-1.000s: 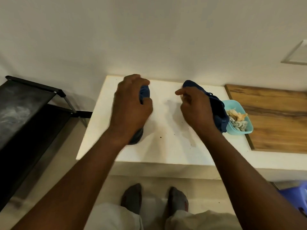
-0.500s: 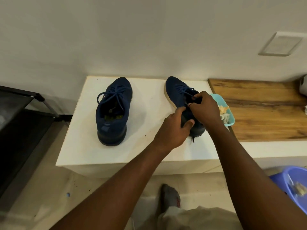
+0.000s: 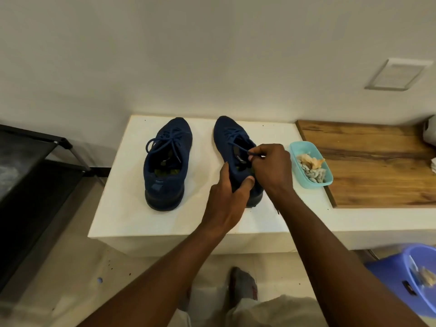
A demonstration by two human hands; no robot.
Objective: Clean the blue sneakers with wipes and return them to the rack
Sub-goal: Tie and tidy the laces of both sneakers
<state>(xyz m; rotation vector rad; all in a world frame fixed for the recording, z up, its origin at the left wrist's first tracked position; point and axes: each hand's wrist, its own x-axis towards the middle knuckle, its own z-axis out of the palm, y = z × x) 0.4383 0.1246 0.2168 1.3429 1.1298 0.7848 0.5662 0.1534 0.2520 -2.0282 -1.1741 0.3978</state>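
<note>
Right-hand grip (image 3: 271,168) — thumb and fingers pinched together on a dark blue lace (image 3: 239,148) of the held sneaker (image 3: 226,135), over its tongue. Left-hand grip (image 3: 226,204) — clamped on the heel collar of the same sneaker, thumb on the side nearer the right-hand grip, fingers on the other side. The held sneaker sits on the white surface (image 3: 122,208), its toe pointing away from both grips toward the wall (image 3: 212,55).

Second sneaker (image 3: 168,161): left of the left-hand grip and apart from it. It stands sole-down, roughly parallel to the first, laces looped over the tongue, neither grip on it.

Just right of the right-hand grip is a teal tub (image 3: 297,147) with crumpled wipes (image 3: 311,168) inside. It stands where the white surface meets a wooden board (image 3: 368,161).

Far left of the grips, lower than the surface, stands a black rack (image 3: 35,175) with a dusty top shelf. Down and right of the grips is a blue bucket (image 3: 387,277) on the floor (image 3: 70,267), contents blurred. The floor is pale and speckled, with a socked foot (image 3: 243,286) on it below the grips. Up and right, a white plate (image 3: 398,74) is set in the wall.
</note>
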